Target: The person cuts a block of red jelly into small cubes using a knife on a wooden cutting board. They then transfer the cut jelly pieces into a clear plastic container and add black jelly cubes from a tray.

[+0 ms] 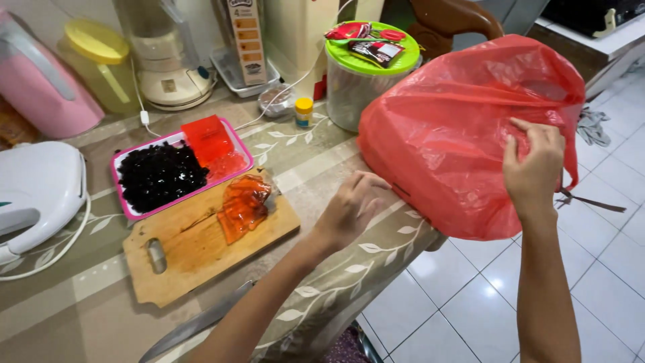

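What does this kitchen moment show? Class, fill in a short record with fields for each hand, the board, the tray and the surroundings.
left hand: rests at the table edge, beside the red plastic bag
right hand: pinches the bag's side, grip shut
cutting board: wooden, with an orange wrapper on it
pink tray: black diced pieces, red block
knife: beside the board
behind: green-lidded jar, blender

L. hand (351, 207) was extended fwd, palm down, fingers loosely curled, closed on nothing. R. hand (534, 165) was raised higher, forearm near vertical, fingers pinched shut, thumb opposed.
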